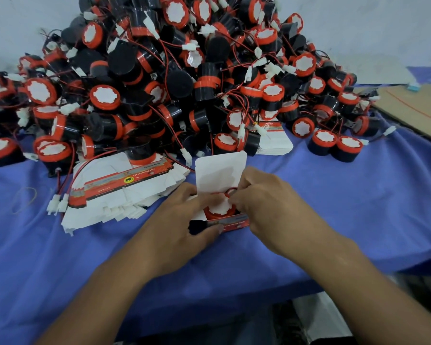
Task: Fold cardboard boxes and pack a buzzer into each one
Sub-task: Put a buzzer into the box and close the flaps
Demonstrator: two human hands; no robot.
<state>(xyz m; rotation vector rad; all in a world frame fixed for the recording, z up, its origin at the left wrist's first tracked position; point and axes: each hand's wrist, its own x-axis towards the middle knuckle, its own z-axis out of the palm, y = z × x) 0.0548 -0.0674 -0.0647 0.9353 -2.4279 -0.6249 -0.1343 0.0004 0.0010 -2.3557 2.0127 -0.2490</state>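
- The left hand [184, 215] grips the small printed box [232, 224] from its left side, thumb on the near face.
- A buzzer [220, 210] sits in the box, red top up; the white flap [219, 170] stands open on the far side.
- The right hand [264, 207] pinches the red wire [230, 191] above the buzzer.
- A heap of buzzers [184, 70] crowds the far side, and flat box blanks [125, 192] lie just left of the box.
- Bare blue cloth [358, 195] spreads right and near, to the table's near edge.
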